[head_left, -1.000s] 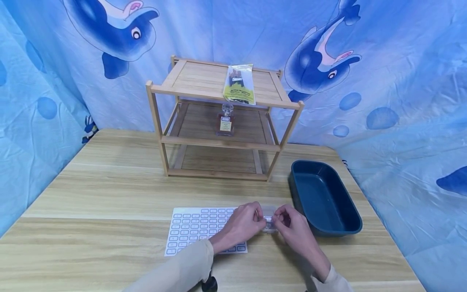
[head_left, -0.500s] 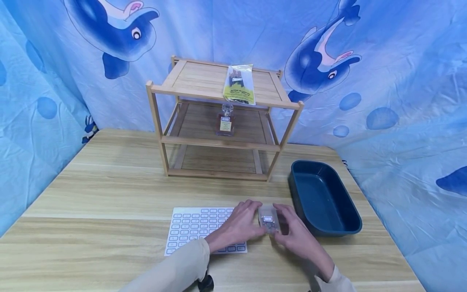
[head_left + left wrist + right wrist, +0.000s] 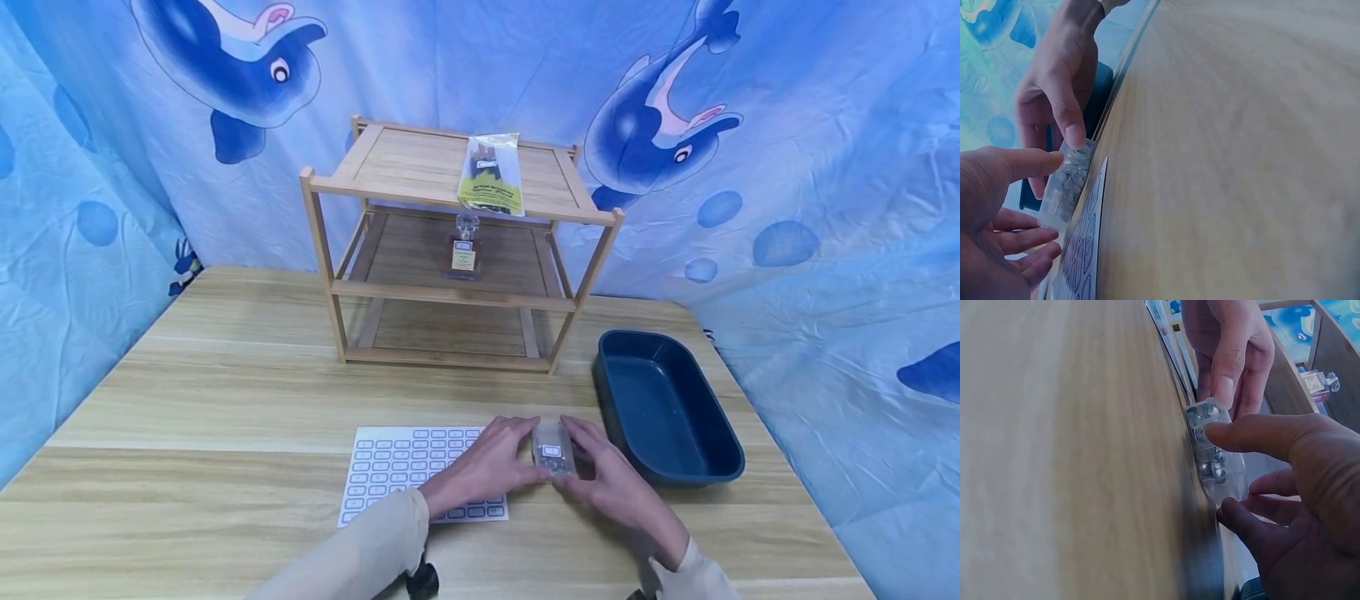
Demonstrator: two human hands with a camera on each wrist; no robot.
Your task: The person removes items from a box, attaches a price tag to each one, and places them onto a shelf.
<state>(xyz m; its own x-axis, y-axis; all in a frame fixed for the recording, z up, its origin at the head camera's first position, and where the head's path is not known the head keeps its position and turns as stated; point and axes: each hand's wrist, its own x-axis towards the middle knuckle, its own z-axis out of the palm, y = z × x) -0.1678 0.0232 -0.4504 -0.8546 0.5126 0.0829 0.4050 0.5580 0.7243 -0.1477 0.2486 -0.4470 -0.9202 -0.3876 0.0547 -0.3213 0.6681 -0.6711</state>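
A small clear plastic box (image 3: 553,435) with shiny metal pieces inside lies on the table, a white blue-bordered label (image 3: 551,451) on its top. My left hand (image 3: 491,467) holds its left side, thumb at the near end and fingers at the far end. From the right, my right hand (image 3: 615,479) grips it in the same way. In the left wrist view the metal pieces show through the box wall (image 3: 1071,178). Partly under my left forearm lies a sheet of printed labels (image 3: 397,467).
A dark teal bin (image 3: 671,408) stands just right of my right hand. Behind is a three-tier wooden rack (image 3: 450,287), with a flat packet (image 3: 491,175) on top and a glass perfume bottle (image 3: 463,254) on the middle shelf. A blue dolphin-print cloth (image 3: 495,75) surrounds the table.
My fingertips were together over the label on the box. They have since spread apart to the box's two sides, uncovering the label. During the last half second the hands barely moved.
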